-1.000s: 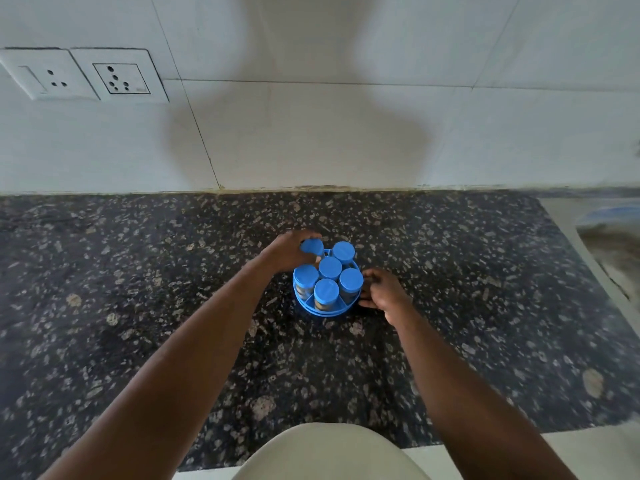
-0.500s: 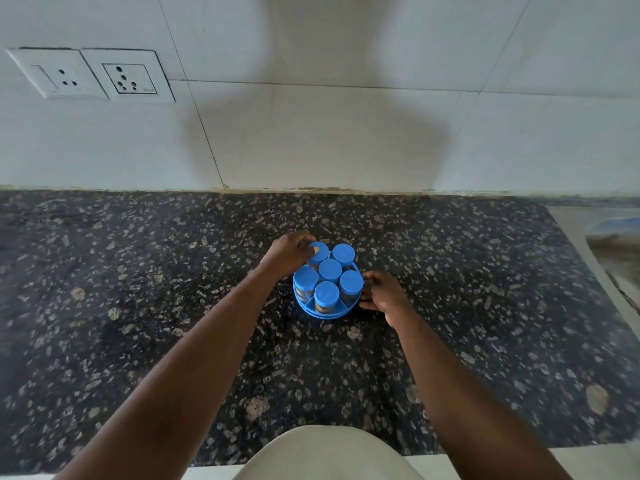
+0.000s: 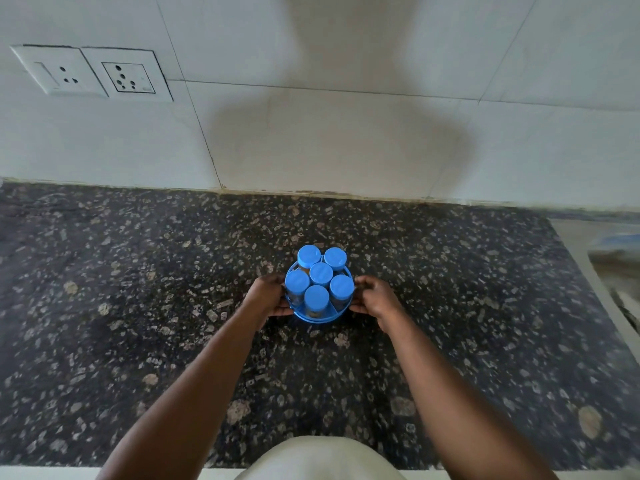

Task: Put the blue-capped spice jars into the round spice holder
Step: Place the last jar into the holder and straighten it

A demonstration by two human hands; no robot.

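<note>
The round blue spice holder (image 3: pixel 323 317) stands on the dark speckled counter, in the middle of the view. Several blue-capped spice jars (image 3: pixel 321 274) sit upright inside it, one in the centre and the others around it. My left hand (image 3: pixel 266 295) grips the holder's left side, fingers curled on its rim. On the opposite side, my right hand (image 3: pixel 374 299) holds the rim the same way. No jar lies loose on the counter.
The granite counter (image 3: pixel 138 306) runs to a white tiled wall (image 3: pixel 329 133) behind. Two wall sockets (image 3: pixel 93 72) are at the upper left. A pale ledge and a sink area (image 3: pixel 613 258) lie at the right edge.
My left hand has let go of the back-left jar and dropped to the holder's left side. The right hand stays on the right rim. Both hands now clasp the holder.
</note>
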